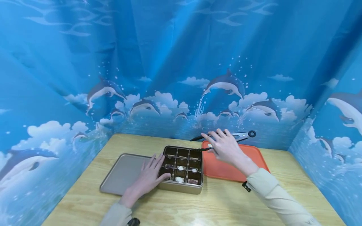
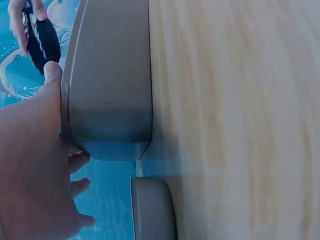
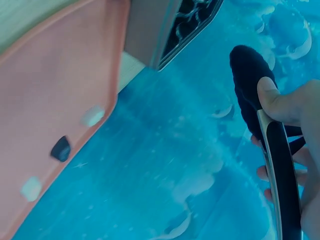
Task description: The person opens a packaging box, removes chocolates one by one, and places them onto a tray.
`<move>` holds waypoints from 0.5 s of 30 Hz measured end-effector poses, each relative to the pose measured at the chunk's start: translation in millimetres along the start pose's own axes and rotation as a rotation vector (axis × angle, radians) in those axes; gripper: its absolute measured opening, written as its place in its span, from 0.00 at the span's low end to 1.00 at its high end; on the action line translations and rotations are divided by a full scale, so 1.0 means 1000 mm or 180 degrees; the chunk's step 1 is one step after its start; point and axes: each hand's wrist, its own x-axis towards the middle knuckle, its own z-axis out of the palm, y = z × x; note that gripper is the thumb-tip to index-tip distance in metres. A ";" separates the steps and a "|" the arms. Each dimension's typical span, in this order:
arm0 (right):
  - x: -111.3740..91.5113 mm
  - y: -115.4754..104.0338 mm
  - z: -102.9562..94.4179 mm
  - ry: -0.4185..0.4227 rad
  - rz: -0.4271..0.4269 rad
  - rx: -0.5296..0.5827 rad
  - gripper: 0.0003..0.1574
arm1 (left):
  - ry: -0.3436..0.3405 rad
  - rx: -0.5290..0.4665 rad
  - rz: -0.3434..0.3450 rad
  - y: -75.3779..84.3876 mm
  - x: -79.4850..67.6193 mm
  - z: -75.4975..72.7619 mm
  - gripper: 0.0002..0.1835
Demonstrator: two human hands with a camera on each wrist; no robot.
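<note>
My right hand [image 1: 226, 149] grips a pair of metal and black tongs [image 1: 240, 135] above the far right of a divided bronze-coloured tin [image 1: 181, 187]. The black tips of the tongs [image 3: 250, 75] stand apart in the head view, with nothing visible between them. With fingers spread, my left hand [image 1: 150, 175] rests at the tin's left side, its thumb touching the near rim. Several compartments hold small pieces, among them a white piece [image 1: 179, 179] and a dark brown piece [image 1: 193, 181]. The left hand hides part of the left compartments.
An orange tray [image 1: 226, 168] lies right of the tin; white pieces [image 3: 93, 115] and a dark piece [image 3: 61, 149] lie near its edge. To the left is a flat grey-brown lid or tray [image 1: 124, 174]. A dolphin-print curtain [image 1: 169, 62] hangs behind the wooden table [image 1: 240, 204].
</note>
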 end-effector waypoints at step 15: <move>0.055 -0.043 -0.001 -0.0167 -0.0633 -0.0113 0.43 | 0.0223 0.0047 0.0047 0.004 -0.002 0.001 0.45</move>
